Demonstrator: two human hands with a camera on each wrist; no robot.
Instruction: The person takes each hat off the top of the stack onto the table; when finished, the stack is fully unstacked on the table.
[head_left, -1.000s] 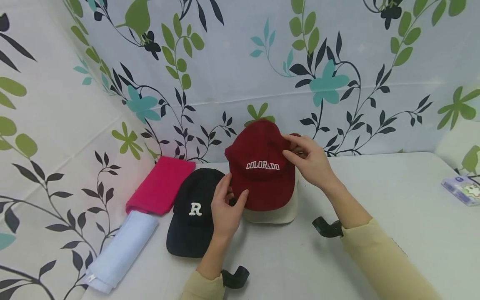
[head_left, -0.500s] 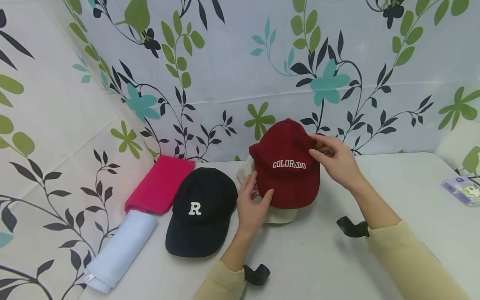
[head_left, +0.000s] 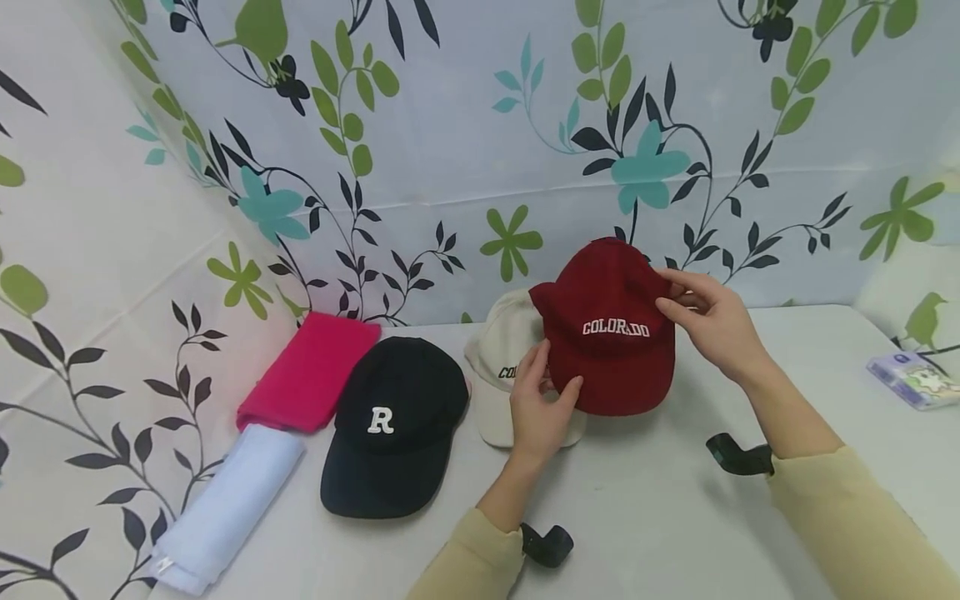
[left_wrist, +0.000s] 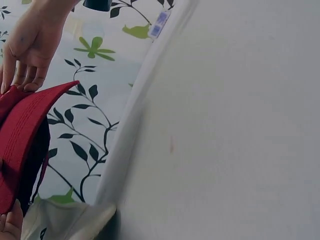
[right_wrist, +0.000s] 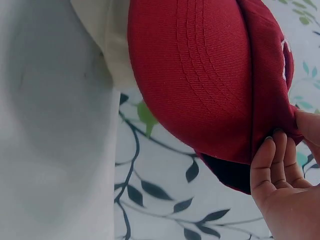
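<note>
A dark red baseball cap (head_left: pixel 615 367) lettered COLORADO is held up over the table by both hands. My left hand (head_left: pixel 543 412) grips its lower left side at the brim, thumb in front. On the upper right side of the crown, my right hand (head_left: pixel 712 325) pinches the fabric. The right wrist view shows the red brim (right_wrist: pixel 195 65) large, with the right thumb and fingertips (right_wrist: pixel 272 155) on the crown's edge. Behind the red cap lies a cream cap (head_left: pixel 495 408), partly hidden by it and by my left hand.
A black cap (head_left: pixel 397 458) with a white R lies left of the cream one. Farther left are a folded pink cloth (head_left: pixel 315 371) and a rolled light blue cloth (head_left: pixel 225 508). A small purple pack (head_left: pixel 911 379) sits at the far right. Patterned fabric (head_left: pixel 450 175) hangs behind the table.
Both hands have carried the red cap to the right, off the cream cap's front, so more of the cream cap shows. The black cap is now fully uncovered.
</note>
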